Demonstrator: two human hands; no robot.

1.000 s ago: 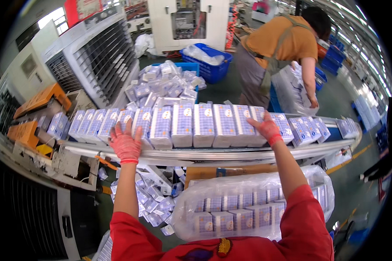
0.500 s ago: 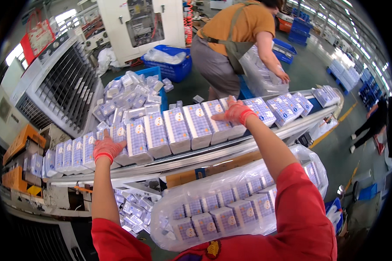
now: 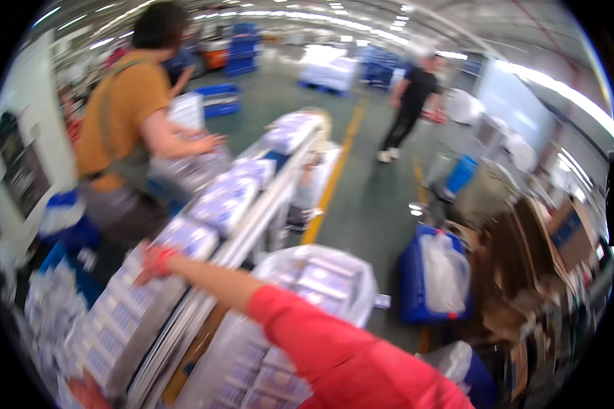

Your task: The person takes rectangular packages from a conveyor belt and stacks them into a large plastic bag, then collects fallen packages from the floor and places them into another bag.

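A slanting row of packs [image 3: 119, 303], white with a lilac check, stands close together on the conveyor [image 3: 194, 303]. Their look suggests tissue packs. My right hand [image 3: 153, 262], in a thin glove with a red cuff, rests on the row's far part with fingers spread. At the near end, close to the lower left edge, my left hand [image 3: 87, 392] touches the packs. It is blurred and partly cut off, but its fingers look apart. Beyond my right hand lie more packs [image 3: 228, 198] on the belt. Below the conveyor, a clear plastic bag [image 3: 365, 273] holds rows of similar packs.
A co-worker in an orange shirt [image 3: 119, 102] stands across the belt, hands at a filled plastic bag [image 3: 191, 163]. Loose packs [image 3: 54, 300] are heaped at left. A blue crate [image 3: 413, 276] and cardboard [image 3: 522, 255] stand right. Another person [image 3: 414, 95] is farther off.
The view has swung right, blurring the picture and bringing the crate and cardboard into sight. Both hands are still at the row of packs. The co-worker stands more upright.
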